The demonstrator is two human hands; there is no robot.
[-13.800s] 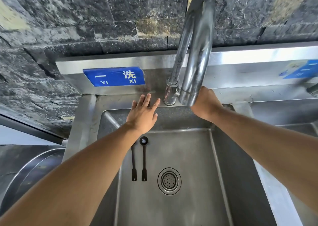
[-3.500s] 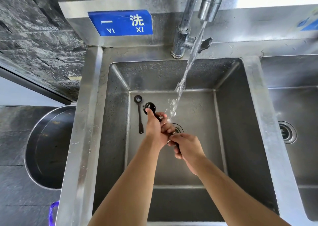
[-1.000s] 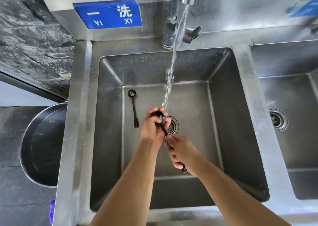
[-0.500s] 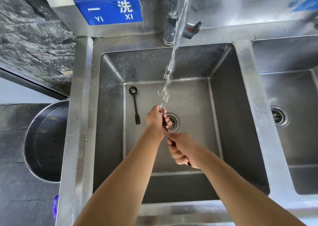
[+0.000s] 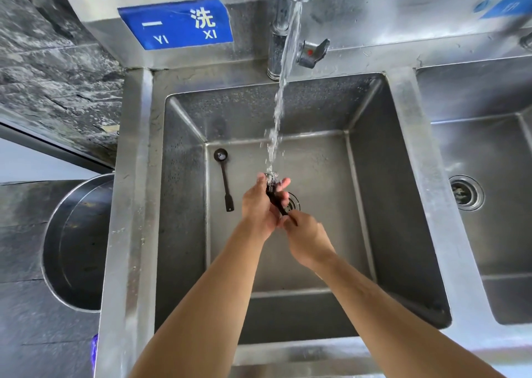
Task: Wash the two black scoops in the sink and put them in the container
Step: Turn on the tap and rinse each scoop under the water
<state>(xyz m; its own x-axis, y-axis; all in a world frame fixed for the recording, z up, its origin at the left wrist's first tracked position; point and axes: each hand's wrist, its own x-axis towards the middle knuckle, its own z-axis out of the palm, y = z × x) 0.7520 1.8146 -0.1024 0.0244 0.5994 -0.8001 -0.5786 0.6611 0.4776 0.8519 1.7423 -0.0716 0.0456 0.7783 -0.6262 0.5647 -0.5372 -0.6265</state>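
- Left hand (image 5: 260,205) and right hand (image 5: 306,238) both grip one scoop (image 5: 277,197) under the water stream (image 5: 280,104), mid-sink (image 5: 374,190).
- Second scoop (image 5: 224,180) lies on the sink floor near the left wall.
- Container (image 5: 57,233) sits outside the left rim.
- Blue sign (image 5: 175,23) reads "YI XI".

Blue sign (image 5: 175,23) on sink backsplash: "一 洗 / YI XI".

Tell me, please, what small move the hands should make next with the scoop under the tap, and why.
Probably set the held scoop, rinsed under the water stream by left hand and right hand, into the container, since the second scoop lies unwashed in the sink.
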